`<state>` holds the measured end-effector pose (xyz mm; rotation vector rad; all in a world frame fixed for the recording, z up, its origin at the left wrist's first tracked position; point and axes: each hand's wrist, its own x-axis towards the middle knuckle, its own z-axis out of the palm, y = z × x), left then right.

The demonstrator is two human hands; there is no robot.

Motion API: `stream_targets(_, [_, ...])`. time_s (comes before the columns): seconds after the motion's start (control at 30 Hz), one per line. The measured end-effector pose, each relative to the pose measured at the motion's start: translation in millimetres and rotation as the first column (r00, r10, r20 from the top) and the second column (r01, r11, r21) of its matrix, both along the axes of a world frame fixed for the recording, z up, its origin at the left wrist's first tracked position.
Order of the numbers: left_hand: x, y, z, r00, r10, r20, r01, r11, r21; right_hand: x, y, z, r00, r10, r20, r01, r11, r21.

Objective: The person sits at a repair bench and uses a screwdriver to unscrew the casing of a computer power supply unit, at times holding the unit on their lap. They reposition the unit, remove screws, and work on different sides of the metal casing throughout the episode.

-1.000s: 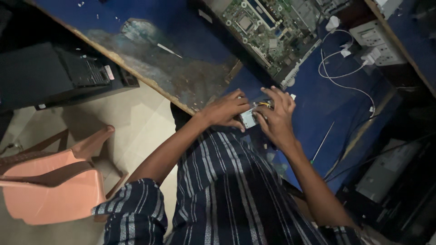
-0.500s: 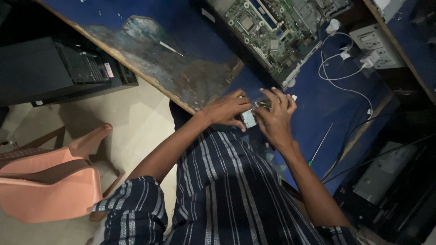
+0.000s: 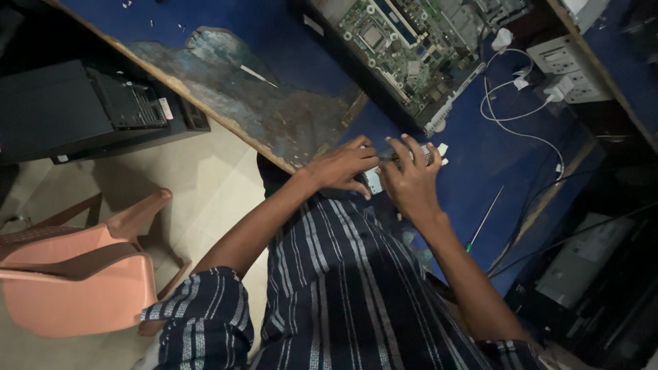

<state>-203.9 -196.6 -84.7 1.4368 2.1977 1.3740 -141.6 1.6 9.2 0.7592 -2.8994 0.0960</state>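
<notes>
1. pale grey-white, flat and small – the part [image 3: 374,179] held between both hands, at the near edge of the blue-topped table [image 3: 493,157], just in front of the person's striped shirt [image 3: 343,288]. most of it is hidden by fingers; its exact kind cannot be told.
2. left hand [image 3: 340,166]: fingers curled over the part's left side, thumb low, pinching it from the left.
3. right hand [image 3: 411,179]: fingers spread and arched over the part's right and far side, closed on it from above; the two hands touch or nearly touch across it.
4. key relation – the part lies between the two grips, not off to either side; its long axis seems to run left to right, from one hand to the other, though the cover of fingers leaves this uncertain. neither hand is clearly the nearer.
5. far of the hands: a green circuit board [image 3: 404,48] in an open case, lying aslant.
6. right of the hands: a thin screwdriver [image 3: 485,218] on the blue surface, well apart from the grip – and white cables [image 3: 507,116] running to a socket strip [image 3: 569,68].
7. left, on the floor: a salmon plastic chair [image 3: 82,274].
</notes>
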Motion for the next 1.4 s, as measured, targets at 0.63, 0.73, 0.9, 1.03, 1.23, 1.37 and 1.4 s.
stream_targets(0.63, [2, 1, 0, 0.999, 0.012, 0.046, -0.01, 0.999, -0.043, 0, 0, 13, 0.992, -0.008, 0.124, 0.015, 0.998, -0.059])
stream_targets(0.73, [3, 2, 0, 0.998, 0.025, 0.06, -0.022, 0.999, -0.048, 1, -1, 12, 0.993, -0.013, 0.121, 0.02, 0.998, -0.058])
stream_targets(0.9, [3, 2, 0, 0.999, 0.012, 0.041, -0.011, 0.999, -0.038, 2, -1, 13, 0.992, -0.024, 0.125, 0.03, 0.999, -0.044])
stream_targets(1.03, [3, 2, 0, 0.998, 0.006, 0.059, -0.003, 0.999, -0.045, 1, -1, 15, 0.991, -0.019, 0.133, 0.026, 0.998, -0.05])
stream_targets(1.23, [4, 2, -2, 0.999, 0.017, 0.029, -0.017, 1.0, -0.007, 1, 0, 16, 0.991, -0.006, 0.134, 0.014, 0.998, -0.062])
stream_targets(1.37, [4, 3, -4, 0.999, 0.015, 0.038, -0.013, 0.998, -0.057, 1, 1, 15, 0.993, 0.003, 0.117, 0.003, 0.999, -0.055])
stream_targets(1.4, [3, 3, -5, 0.999, 0.015, 0.041, -0.012, 0.999, -0.051, 1, 2, 15, 0.994, 0.003, 0.112, 0.002, 0.999, -0.05])
